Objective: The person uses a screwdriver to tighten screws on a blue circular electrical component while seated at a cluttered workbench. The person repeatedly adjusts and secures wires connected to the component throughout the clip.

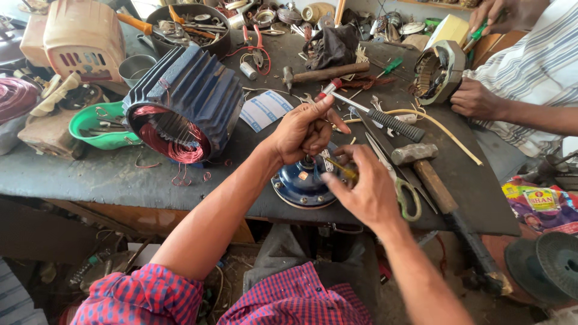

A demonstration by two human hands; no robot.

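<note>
Blue-painted round metal motor cover, domed, sits at the near edge of my dark workbench, directly beneath both hands.

Left hand: fingers curled together over the cover's centre, pinching something small at the hub; what exactly, I cannot tell.

Right hand: closed on a slim yellow-handled tool, tip aimed in toward the hub.

Beside them: a pair of green-handled scissors, a wooden-handled steel hammer, a black-gripped screwdriver with red cap.

Further left: a large blue ribbed motor housing with copper windings showing, tipped on its side; a green plastic bowl of oddments.

Far right: another person's hands on a second round stator, well apart from mine.

Handling note, as I judge it: steady the cover with the upper hand so it cannot spin or slide off the bench edge, keep the tool tip square to the centre, and apply light pressure only, since the part pinched there looks small and easily dropped.
</note>
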